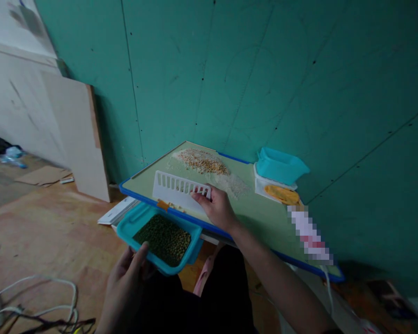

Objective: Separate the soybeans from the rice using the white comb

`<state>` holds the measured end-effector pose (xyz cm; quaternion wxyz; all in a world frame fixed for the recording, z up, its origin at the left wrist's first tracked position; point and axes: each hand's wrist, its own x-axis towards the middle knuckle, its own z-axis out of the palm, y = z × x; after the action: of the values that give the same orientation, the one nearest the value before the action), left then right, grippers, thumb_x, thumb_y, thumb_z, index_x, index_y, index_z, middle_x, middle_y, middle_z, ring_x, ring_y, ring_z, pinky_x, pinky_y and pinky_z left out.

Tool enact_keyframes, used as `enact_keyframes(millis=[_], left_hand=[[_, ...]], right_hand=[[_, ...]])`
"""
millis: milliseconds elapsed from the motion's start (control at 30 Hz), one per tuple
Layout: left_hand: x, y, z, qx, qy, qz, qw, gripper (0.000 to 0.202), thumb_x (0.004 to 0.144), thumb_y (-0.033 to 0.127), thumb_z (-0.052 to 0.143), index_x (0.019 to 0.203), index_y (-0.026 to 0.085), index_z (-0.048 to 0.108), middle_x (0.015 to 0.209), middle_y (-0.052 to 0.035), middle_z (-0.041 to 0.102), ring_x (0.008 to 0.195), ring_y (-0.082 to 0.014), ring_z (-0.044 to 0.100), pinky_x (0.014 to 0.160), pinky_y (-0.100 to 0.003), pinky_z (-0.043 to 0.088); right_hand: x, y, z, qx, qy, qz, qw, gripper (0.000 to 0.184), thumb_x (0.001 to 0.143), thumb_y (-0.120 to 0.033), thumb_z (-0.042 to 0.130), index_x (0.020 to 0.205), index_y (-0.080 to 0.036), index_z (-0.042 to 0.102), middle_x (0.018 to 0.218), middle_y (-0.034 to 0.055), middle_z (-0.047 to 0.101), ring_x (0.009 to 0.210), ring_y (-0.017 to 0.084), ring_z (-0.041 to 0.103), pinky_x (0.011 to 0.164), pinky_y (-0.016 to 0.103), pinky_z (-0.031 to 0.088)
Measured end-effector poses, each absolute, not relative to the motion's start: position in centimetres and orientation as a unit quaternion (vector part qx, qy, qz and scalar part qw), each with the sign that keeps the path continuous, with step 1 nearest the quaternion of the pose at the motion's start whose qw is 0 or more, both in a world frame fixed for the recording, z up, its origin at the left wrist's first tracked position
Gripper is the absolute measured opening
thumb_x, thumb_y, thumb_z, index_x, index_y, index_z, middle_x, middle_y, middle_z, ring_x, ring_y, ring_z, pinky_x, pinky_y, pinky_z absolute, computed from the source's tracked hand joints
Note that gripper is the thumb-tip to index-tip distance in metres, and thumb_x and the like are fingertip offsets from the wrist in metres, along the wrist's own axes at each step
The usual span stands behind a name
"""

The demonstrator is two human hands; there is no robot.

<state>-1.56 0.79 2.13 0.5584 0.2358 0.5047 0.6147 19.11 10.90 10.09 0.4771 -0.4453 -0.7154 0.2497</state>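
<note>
My left hand (127, 271) grips the near rim of a turquoise plastic container (128, 228), thumb on top, holding it below the table's front edge. Green beans (156, 234) and some paler beans (177, 245) lie inside it. In my right hand (218, 206) is a white slotted plastic piece (181, 197), pinched at its right end and standing on edge near the table's front rim. A few pale beans (176, 207) sit along its near side. Behind it, on the light green tabletop (264, 222), spreads a heap of tan beans (204, 162) with white grains (233, 184).
A second turquoise container (282, 164) stands on a white tray at the back right. A yellow cloth-like item (280, 194) and a blurred power strip (310, 236) lie near it. The green wall (212, 83) rises behind. White cables (69, 297) run over the floor at left.
</note>
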Motion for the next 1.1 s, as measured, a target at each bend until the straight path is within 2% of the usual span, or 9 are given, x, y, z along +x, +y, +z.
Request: enact_keyframes(millis=[200,333,500,600,733,867,1000,1100], left_hand=[[-1.4,0.9,1.8,0.224,0.496,0.619,0.566,0.034,0.061,0.046,0.088,0.070,0.022,0.066,0.051,0.0076,0.045,0.046,-0.0086,0.038,0.042,-0.019,0.033],[-1.4,0.8,1.7,0.227,0.484,0.619,0.575,0.032,0.061,0.044,0.089,0.073,0.022,0.068,0.053,0.0073,0.047,0.046,-0.0084,0.038,0.041,-0.019,0.033],[-1.4,0.9,1.7,0.210,0.491,0.611,0.584,0.040,0.061,0.045,0.089,0.089,0.024,0.071,0.061,0.0061,0.059,0.048,-0.0100,0.048,0.043,-0.019,0.040],[-1.4,0.9,1.8,0.199,0.505,0.612,0.575,0.044,0.058,0.044,0.090,0.092,0.024,0.072,0.068,0.0047,0.066,0.054,-0.0112,0.055,0.048,-0.020,0.046],[-1.3,0.8,2.1,0.202,0.491,0.625,0.572,0.034,0.061,0.043,0.088,0.080,0.021,0.070,0.059,0.0061,0.057,0.049,-0.0087,0.048,0.045,-0.019,0.040],[-1.3,1.0,2.0,0.207,0.487,0.628,0.571,0.036,0.064,0.045,0.086,0.083,0.020,0.070,0.063,0.0032,0.061,0.050,-0.0096,0.049,0.046,-0.020,0.040],[-1.3,1.2,1.6,0.221,0.482,0.639,0.558,0.036,0.066,0.047,0.085,0.072,0.019,0.062,0.050,0.0090,0.045,0.044,-0.0065,0.039,0.044,-0.018,0.034],[-1.3,1.1,1.7,0.239,0.467,0.638,0.564,0.037,0.070,0.046,0.083,0.069,0.019,0.058,0.050,0.0095,0.043,0.045,-0.0064,0.037,0.044,-0.018,0.033]], right_hand=[[20.4,10.3,10.1,-0.463,-0.708,0.251,0.470,0.025,0.090,-0.045,0.063,0.093,-0.021,0.070,0.087,0.0035,0.075,0.076,0.018,0.068,0.069,0.028,0.052],[21.1,9.9,10.1,-0.475,-0.707,0.240,0.466,0.025,0.090,-0.044,0.064,0.093,-0.020,0.070,0.085,0.0033,0.075,0.075,0.018,0.068,0.068,0.028,0.051],[21.8,9.5,10.3,-0.483,-0.709,0.229,0.460,0.024,0.090,-0.044,0.064,0.092,-0.021,0.069,0.082,0.0022,0.074,0.074,0.018,0.067,0.065,0.028,0.050],[22.2,9.2,10.3,-0.485,-0.706,0.230,0.462,0.024,0.090,-0.044,0.064,0.093,-0.021,0.069,0.085,0.0032,0.075,0.076,0.019,0.068,0.067,0.029,0.051],[22.7,8.5,10.5,-0.495,-0.700,0.230,0.460,0.026,0.090,-0.045,0.063,0.094,-0.020,0.070,0.087,0.0047,0.076,0.077,0.020,0.070,0.069,0.031,0.053],[23.0,7.6,10.6,-0.512,-0.698,0.215,0.453,0.026,0.090,-0.045,0.063,0.091,-0.020,0.070,0.086,0.0054,0.076,0.076,0.021,0.070,0.067,0.030,0.052],[23.3,7.0,10.6,-0.518,-0.696,0.214,0.448,0.028,0.090,-0.047,0.063,0.088,-0.020,0.070,0.082,0.0048,0.076,0.073,0.022,0.069,0.063,0.029,0.050],[23.4,6.6,10.6,-0.523,-0.694,0.210,0.448,0.028,0.090,-0.048,0.063,0.089,-0.020,0.071,0.082,0.0050,0.076,0.073,0.022,0.069,0.061,0.030,0.050]])
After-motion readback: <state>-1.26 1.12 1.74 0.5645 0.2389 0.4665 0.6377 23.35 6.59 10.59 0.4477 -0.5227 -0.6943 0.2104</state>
